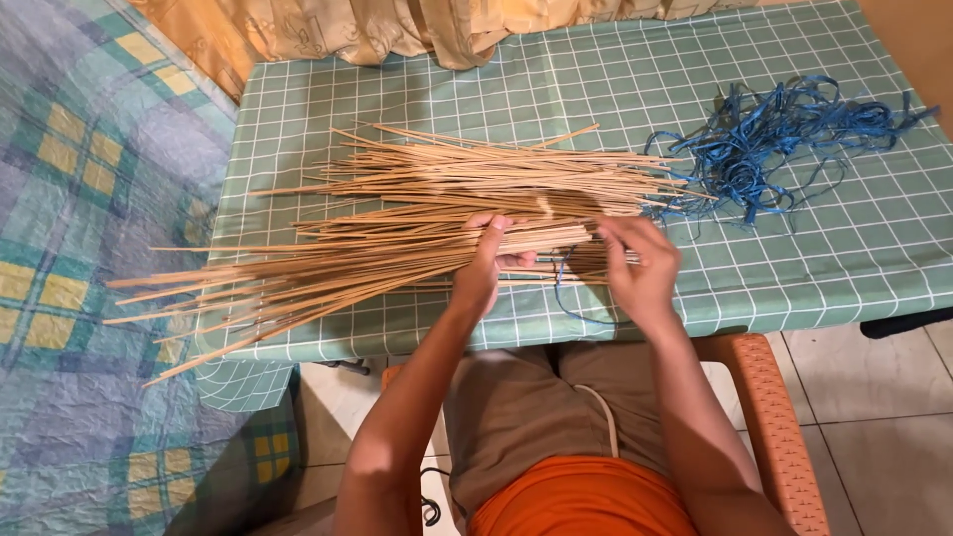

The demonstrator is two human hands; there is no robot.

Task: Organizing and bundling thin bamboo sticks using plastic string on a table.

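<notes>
both hands (561, 260) grip bamboo sticks (397, 243) (blue twine (769, 139) nearby).

Pale tan sticks (417, 213); blue string (764, 139); bench (854, 248) cloth green with white grid; bedspread (79, 199) plaid in blue, teal and yellow; golden patterned curtain (377, 30); orange chair (784, 427); brown shorts (526, 407); orange shirt (586, 501); off-white floor tiles (874, 397).
</notes>
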